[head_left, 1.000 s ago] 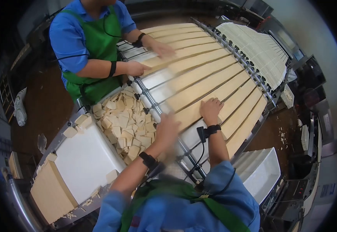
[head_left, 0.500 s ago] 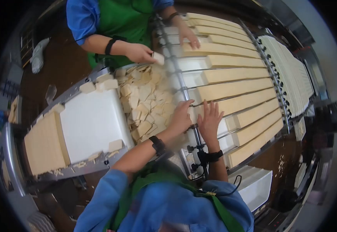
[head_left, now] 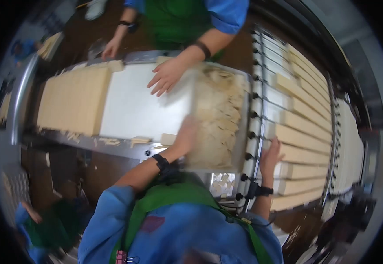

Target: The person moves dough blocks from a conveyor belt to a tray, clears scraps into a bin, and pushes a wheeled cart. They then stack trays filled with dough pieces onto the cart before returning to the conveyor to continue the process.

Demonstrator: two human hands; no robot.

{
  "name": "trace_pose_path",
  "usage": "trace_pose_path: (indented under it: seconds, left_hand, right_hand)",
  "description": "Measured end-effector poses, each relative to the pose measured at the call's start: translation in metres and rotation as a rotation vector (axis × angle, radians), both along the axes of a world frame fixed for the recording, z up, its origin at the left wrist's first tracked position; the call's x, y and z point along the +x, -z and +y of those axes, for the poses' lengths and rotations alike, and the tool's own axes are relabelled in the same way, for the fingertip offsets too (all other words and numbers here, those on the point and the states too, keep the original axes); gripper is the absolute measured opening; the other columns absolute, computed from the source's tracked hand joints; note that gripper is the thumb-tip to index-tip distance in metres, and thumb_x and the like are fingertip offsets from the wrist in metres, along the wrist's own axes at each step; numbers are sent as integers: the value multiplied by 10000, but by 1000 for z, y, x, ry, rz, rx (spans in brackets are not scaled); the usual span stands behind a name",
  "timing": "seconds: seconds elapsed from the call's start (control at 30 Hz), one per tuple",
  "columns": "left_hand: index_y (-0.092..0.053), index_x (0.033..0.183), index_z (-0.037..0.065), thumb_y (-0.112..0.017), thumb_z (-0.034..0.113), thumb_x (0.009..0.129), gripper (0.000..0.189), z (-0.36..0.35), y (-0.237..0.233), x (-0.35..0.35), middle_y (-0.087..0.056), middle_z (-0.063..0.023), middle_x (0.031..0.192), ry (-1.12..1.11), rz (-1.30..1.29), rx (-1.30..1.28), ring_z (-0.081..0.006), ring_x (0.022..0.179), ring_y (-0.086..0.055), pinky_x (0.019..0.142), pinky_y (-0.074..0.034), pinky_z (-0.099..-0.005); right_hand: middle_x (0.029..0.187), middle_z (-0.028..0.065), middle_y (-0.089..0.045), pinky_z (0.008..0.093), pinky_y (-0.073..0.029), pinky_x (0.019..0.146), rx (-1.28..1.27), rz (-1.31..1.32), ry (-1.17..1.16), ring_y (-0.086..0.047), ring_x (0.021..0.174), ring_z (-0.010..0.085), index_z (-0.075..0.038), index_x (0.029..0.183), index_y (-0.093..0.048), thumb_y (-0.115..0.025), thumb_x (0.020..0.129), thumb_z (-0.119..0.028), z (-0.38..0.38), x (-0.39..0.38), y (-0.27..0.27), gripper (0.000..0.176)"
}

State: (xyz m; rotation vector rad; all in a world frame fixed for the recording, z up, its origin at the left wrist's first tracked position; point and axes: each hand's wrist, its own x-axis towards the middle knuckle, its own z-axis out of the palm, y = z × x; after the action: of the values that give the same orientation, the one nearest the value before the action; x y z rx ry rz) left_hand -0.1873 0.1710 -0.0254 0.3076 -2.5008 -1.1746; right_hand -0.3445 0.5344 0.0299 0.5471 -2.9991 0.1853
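Note:
Smeared by motion, my left hand (head_left: 187,137) passes over the near left edge of the tray of flat pale scraps (head_left: 231,114); its fingers are too blurred to read. My right hand (head_left: 270,156) is at the lanes on the right, fingers apart, right by the end of a long pale-yellow slab (head_left: 299,152). Thin metal rods separate several such slabs. A small pale offcut (head_left: 168,139) lies at the belt's near edge, close to my left hand.
Left of the scraps lies a white belt (head_left: 134,101) with a thick pale-yellow block (head_left: 72,99) at its far left. Across from me, a co-worker's spread hand (head_left: 169,77) hovers over the belt. A rail with black knobs (head_left: 254,114) runs along the lanes.
The view has swung left. My left hand has left the rail for the scrap tray's left side; my right stays by the slabs. The co-worker's hands moved from the lanes to the belt.

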Motion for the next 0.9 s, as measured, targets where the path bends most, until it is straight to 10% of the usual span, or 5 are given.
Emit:
trace_pose_path:
  seconds: [0.23,0.47,0.63,0.9]
  left_hand:
    - [-673,1196,62,-653,29,880,317,-82,-40,105,-595,-136,1264,-387,205,43,-399,1305,-522,1123,-414,-506]
    - [-489,1410,2,-636,171,956,506,-206,12,245,-404,-243,1350,-1461,0,-24,-422,1289,-436,1139,-351,-469]
    - [-470,1432,-4,-649,223,966,548,-278,35,287,-389,-251,1347,-1497,-66,23,-435,1275,-449,1125,-370,-479]
    - [-518,1406,1,-844,253,826,712,-329,24,298,-389,-237,1336,-1271,-103,131,-431,1215,-533,1050,-476,-456]
  right_hand:
    - [1682,258,-217,700,-108,1211,297,173,206,-208,1567,401,-141,1670,-193,-584,1020,-331,-92,12,-25,782]
    - [1535,217,-480,541,-229,1219,-473,21,-845,-380,1463,404,-18,1516,-465,-581,980,-140,-384,87,-41,562]
    - [1455,229,-508,507,-345,1168,-558,-165,-1348,-436,1380,415,20,1468,-496,-666,913,-109,-595,194,-65,595]
    - [1326,274,-548,478,-438,1076,52,-114,-1197,-518,1256,407,122,1279,-560,-721,905,-279,-832,207,33,571]
